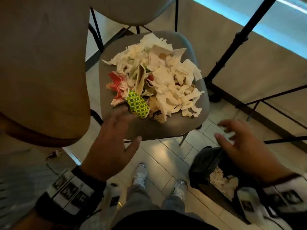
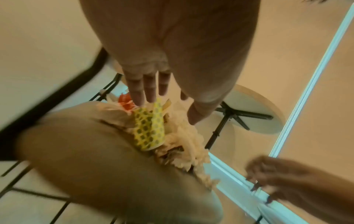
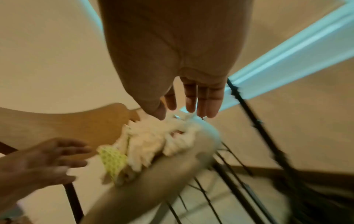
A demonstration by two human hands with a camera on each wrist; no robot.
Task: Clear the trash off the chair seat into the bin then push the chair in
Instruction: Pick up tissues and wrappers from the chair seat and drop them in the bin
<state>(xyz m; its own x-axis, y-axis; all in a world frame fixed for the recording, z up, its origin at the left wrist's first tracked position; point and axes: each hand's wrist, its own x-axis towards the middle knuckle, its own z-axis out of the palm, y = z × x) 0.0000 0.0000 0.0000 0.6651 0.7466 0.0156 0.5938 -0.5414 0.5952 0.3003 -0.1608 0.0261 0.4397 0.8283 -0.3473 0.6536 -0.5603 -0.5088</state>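
Observation:
A grey chair seat carries a heap of trash: white crumpled tissues, a red and white wrapper and a yellow cup with green dots. My left hand hovers over the seat's front left edge, fingers spread and straight, its fingertips close to the dotted cup and holding nothing. My right hand is open above the floor, right of the seat and over the black-lined bin, which holds some tissues.
A wooden table top overhangs the chair at the left. A second chair's seat stands behind. Black tripod legs rise at the right, by the wall. My feet stand on the tiled floor before the chair.

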